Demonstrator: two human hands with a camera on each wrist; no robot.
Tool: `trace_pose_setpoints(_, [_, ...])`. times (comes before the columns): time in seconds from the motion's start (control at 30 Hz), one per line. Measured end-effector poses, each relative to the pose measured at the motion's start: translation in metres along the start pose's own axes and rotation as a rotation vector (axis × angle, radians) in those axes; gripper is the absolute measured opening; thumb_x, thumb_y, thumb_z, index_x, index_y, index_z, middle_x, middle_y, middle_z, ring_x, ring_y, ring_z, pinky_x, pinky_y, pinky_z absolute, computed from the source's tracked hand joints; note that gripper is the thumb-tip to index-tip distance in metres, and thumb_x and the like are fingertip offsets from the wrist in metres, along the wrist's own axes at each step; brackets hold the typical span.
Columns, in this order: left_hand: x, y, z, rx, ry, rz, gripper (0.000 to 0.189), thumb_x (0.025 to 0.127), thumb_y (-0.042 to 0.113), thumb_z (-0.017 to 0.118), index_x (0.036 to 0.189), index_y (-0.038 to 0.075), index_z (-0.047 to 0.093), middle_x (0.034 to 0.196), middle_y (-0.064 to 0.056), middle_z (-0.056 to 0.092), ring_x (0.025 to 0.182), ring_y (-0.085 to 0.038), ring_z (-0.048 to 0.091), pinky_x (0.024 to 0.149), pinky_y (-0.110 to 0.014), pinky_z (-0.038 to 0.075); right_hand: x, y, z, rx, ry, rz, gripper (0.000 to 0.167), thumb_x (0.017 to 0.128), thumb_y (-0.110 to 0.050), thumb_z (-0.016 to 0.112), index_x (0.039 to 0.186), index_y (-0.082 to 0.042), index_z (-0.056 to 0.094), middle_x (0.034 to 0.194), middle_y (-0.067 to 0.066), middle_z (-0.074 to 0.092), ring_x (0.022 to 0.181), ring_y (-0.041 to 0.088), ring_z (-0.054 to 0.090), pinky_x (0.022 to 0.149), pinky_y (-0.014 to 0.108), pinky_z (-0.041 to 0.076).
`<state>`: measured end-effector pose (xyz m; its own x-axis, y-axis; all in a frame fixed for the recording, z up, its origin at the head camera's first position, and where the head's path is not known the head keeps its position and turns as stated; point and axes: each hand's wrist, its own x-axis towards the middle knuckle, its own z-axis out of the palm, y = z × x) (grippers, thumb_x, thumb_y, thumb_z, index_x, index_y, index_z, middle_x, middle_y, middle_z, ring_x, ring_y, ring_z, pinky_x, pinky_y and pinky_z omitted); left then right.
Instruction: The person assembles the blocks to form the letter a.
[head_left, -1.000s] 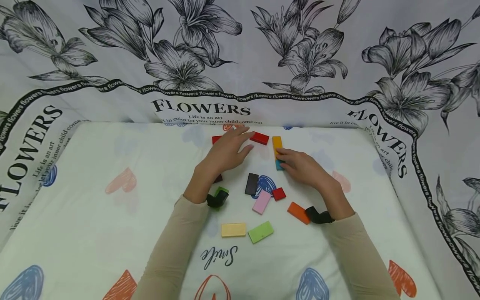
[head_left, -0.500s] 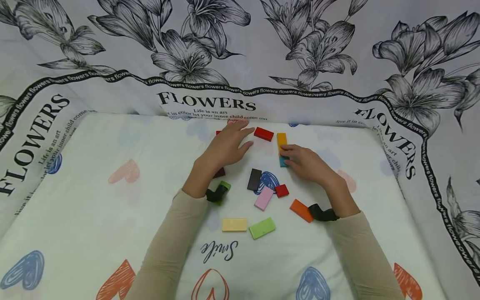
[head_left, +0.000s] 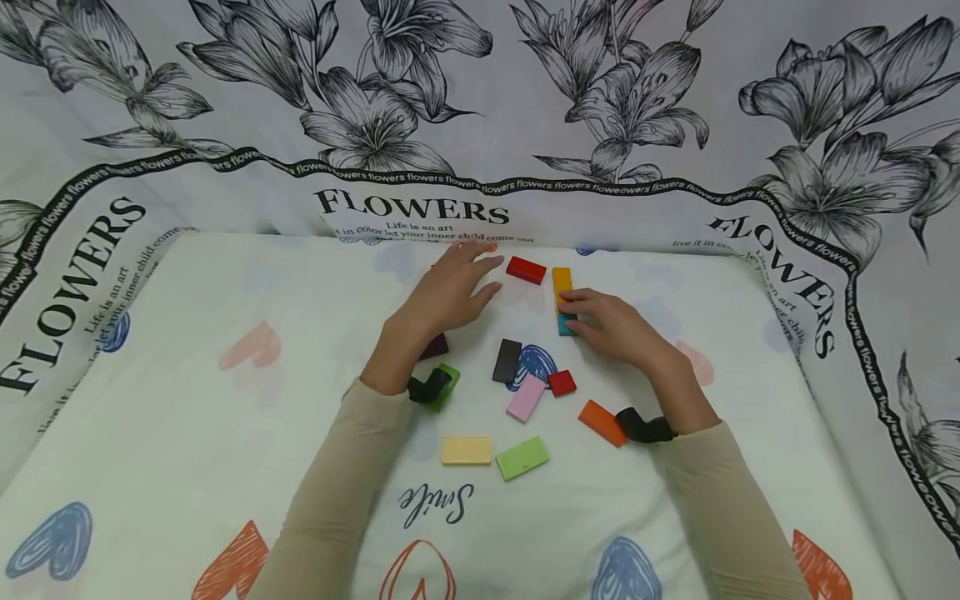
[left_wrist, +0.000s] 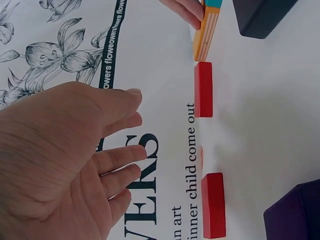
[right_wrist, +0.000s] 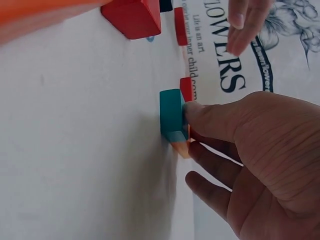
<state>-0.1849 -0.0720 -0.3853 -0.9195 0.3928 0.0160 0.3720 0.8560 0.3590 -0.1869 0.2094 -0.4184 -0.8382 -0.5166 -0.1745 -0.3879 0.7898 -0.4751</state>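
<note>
My right hand (head_left: pixel 618 329) pinches a teal block (head_left: pixel 567 325), thumb against its side in the right wrist view. The teal block lies end to end with a yellow-orange block (head_left: pixel 562 282), which the right index finger overlaps in the head view. My left hand (head_left: pixel 446 292) is spread over the far side of the cloth, fingers loosely bent with nothing between them. One red block (left_wrist: pixel 213 205) is mostly hidden beneath it in the head view. Another red block (head_left: pixel 526 270) lies between the two hands.
Nearer lie black (head_left: pixel 507 361), pink (head_left: pixel 526 398), small red (head_left: pixel 562 383), orange (head_left: pixel 602 423), cream (head_left: pixel 467 451) and light green (head_left: pixel 522 457) blocks. Dark purple (head_left: pixel 435 346) and green (head_left: pixel 447 390) blocks are partly covered by the left arm. Behind rises a flower-printed cloth (head_left: pixel 517 108).
The head view has shifted slightly. My left hand has drifted a little to the left, covering more of the left red block. The right hand stays at the teal and yellow-orange blocks.
</note>
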Motion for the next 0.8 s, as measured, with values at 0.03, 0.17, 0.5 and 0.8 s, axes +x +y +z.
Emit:
trace_pose_setpoints(0.03, [-0.002,-0.002,0.001,0.0,0.0,0.004,0.052,0.107,0.03,0.062,0.155,0.011,0.055,0.17,-0.007,0.042,0.162,-0.029,0.031,0.137,-0.046,0.016,-0.001,0.0,0.001,-0.001,-0.004,-0.005,0.043,0.106,-0.015,0.063,0.148,-0.007,0.06,0.161,0.015,0.053,0.154,0.04,0.043,0.123,0.059,0.04])
trace_pose_setpoints(0.17, [-0.004,-0.006,0.001,-0.028,0.001,0.019,0.052,0.107,0.03,0.062,0.155,0.01,0.055,0.169,-0.009,0.043,0.162,-0.032,0.031,0.137,-0.048,0.016,-0.002,-0.001,0.001,-0.014,-0.002,-0.004,0.042,0.106,-0.015,0.062,0.148,-0.007,0.061,0.16,0.014,0.054,0.154,0.04,0.043,0.124,0.059,0.039])
trace_pose_setpoints(0.5, [-0.004,-0.007,-0.003,-0.067,-0.027,-0.011,0.056,0.108,0.03,0.06,0.159,0.012,0.048,0.17,-0.01,0.041,0.164,-0.032,0.027,0.137,-0.047,0.016,0.005,0.004,0.0,0.04,-0.011,-0.018,0.041,0.106,-0.014,0.062,0.146,-0.004,0.062,0.16,0.016,0.054,0.155,0.041,0.042,0.126,0.059,0.036])
trace_pose_setpoints(0.8, [-0.004,-0.001,-0.008,-0.04,-0.07,0.02,0.059,0.108,0.03,0.059,0.161,0.009,0.044,0.172,-0.012,0.038,0.164,-0.03,0.029,0.136,-0.046,0.018,0.003,0.005,-0.005,0.067,0.014,-0.039,0.04,0.106,-0.013,0.063,0.145,-0.003,0.063,0.16,0.016,0.054,0.155,0.04,0.042,0.127,0.059,0.034])
